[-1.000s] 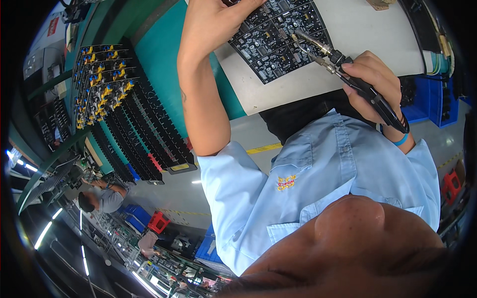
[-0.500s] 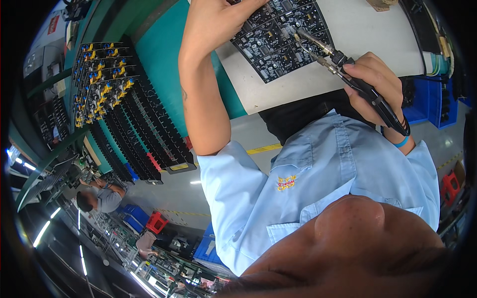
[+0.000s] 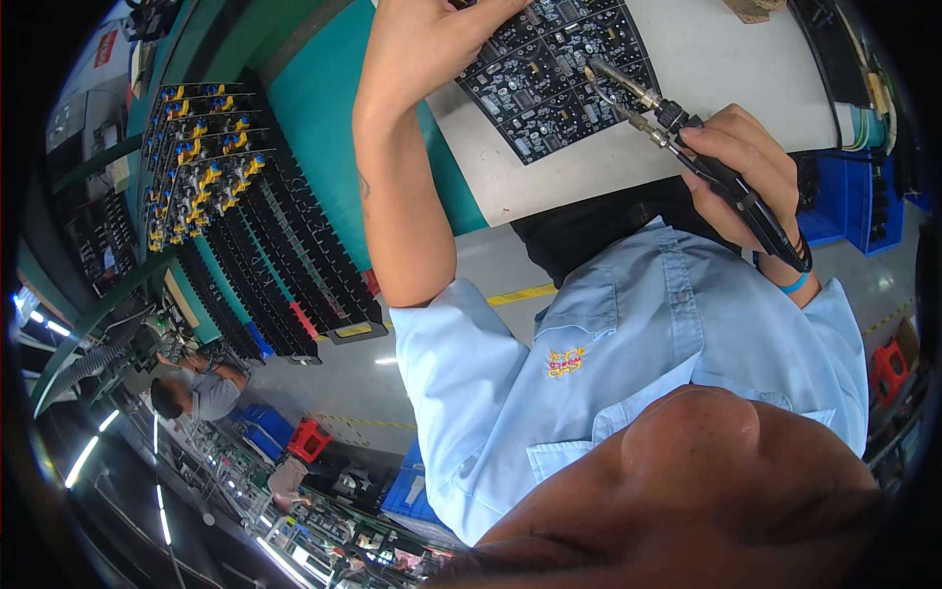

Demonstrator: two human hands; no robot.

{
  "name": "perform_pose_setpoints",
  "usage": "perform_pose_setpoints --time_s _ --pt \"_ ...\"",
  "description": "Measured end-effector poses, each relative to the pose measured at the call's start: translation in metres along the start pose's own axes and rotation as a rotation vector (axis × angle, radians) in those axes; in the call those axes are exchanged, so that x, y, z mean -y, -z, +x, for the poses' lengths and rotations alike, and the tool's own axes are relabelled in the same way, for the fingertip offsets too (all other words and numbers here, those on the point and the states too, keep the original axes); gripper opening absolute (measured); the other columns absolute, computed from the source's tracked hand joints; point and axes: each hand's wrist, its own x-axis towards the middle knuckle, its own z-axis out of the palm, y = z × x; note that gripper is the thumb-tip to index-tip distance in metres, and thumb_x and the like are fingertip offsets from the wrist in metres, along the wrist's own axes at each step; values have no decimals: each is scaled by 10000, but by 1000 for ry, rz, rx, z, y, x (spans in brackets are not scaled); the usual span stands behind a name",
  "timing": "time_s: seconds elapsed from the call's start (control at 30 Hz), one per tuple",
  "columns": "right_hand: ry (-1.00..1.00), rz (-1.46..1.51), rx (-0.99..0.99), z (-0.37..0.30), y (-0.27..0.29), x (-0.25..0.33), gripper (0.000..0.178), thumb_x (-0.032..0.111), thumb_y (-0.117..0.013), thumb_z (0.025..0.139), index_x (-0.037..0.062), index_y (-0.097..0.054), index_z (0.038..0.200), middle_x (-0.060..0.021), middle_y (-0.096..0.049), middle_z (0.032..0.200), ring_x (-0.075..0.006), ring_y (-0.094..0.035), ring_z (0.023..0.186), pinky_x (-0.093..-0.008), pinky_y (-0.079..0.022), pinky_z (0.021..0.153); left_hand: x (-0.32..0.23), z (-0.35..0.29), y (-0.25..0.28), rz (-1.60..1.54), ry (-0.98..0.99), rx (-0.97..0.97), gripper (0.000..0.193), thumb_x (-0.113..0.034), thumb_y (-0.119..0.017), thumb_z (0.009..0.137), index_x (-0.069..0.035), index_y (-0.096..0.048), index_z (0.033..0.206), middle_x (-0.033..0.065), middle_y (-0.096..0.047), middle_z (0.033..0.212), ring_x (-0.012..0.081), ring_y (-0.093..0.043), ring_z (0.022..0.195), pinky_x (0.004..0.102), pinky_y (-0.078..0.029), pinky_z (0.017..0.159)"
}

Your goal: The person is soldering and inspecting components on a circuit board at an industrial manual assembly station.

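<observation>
A dark panel of joined circuit boards (image 3: pixel 525 93), dotted with small components, lies on the white work surface (image 3: pixel 491 182). At the top edge is my left hand (image 3: pixel 432 39), over the panel's upper left side. Its thumb stretches across the panel, while the other fingers are mostly cut off, so their grip cannot be told. My right hand (image 3: pixel 741 172) is closed around a black-handled soldering iron (image 3: pixel 726 182) with two slim metal arms. These arms converge over the right part of the panel; whether the tips touch it cannot be told. A cable runs along the right wrist.
To the left, black slotted racks (image 3: pixel 294 231) stand by a green mat (image 3: pixel 319 98). Boards with yellow and blue parts (image 3: pixel 201 157) are stacked beside them. A blue bin (image 3: pixel 844 201) is at right, below the work surface. Farther back, a co-worker (image 3: pixel 201 388) sits near a red stool (image 3: pixel 309 440).
My right hand and the soldering iron have shifted very slightly to the right. My left hand and the circuit board panel stay in place.
</observation>
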Motion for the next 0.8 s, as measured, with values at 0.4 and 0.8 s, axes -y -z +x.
perform_pose_setpoints --time_s 0.4,0.8 --pt "16 1 -63 -4 16 -10 438 -83 -690 691 -59 -669 1128 -149 -670 901 -221 -588 726 -283 -488 678 -1 1 -4 -103 -16 -33 165 -92 -718 875 33 -733 982 23 -660 733 67 -500 608 191 -389 556" --pt "-233 -407 -600 -27 48 -51 436 -25 -725 805 -24 -624 1229 -150 -683 1027 -228 -664 884 -270 -511 795 9 1 -4 -126 104 -28 180 -89 -712 881 48 -725 998 22 -666 745 71 -494 613 189 -383 559"
